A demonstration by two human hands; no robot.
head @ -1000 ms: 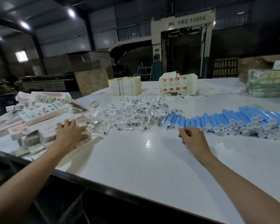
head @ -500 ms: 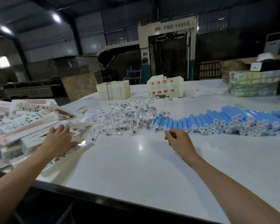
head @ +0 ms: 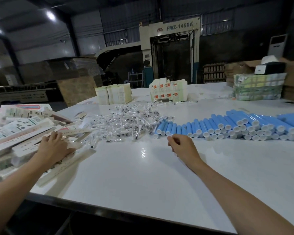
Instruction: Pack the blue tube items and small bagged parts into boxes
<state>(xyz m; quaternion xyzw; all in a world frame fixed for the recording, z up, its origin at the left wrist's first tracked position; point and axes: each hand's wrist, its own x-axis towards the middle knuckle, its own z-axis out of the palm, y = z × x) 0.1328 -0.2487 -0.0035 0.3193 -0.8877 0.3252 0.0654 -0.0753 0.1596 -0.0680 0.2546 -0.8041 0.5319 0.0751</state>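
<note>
Blue tubes [head: 227, 126] with white end caps lie stacked in a long row across the right of the white table [head: 143, 175]. Small clear bagged parts [head: 129, 121] form a loose heap at the table's middle. Flat printed cartons [head: 20, 131] are piled at the left. My left hand [head: 53, 146] rests on this carton pile, fingers spread over the long flat boxes. My right hand [head: 182, 146] sits on the table just in front of the left end of the tube row, with its fingers curled under and nothing visible in them.
Two stacks of folded white cartons [head: 114, 94] [head: 168, 92] stand at the table's far side. A wrapped green-and-white bundle [head: 258, 87] with a black box on top sits far right. The table's dark front edge runs below my forearms.
The view has swung a little, so everything sits differently in the frame. Both hands stay where they were: left on the cartons, right in front of the tubes.
</note>
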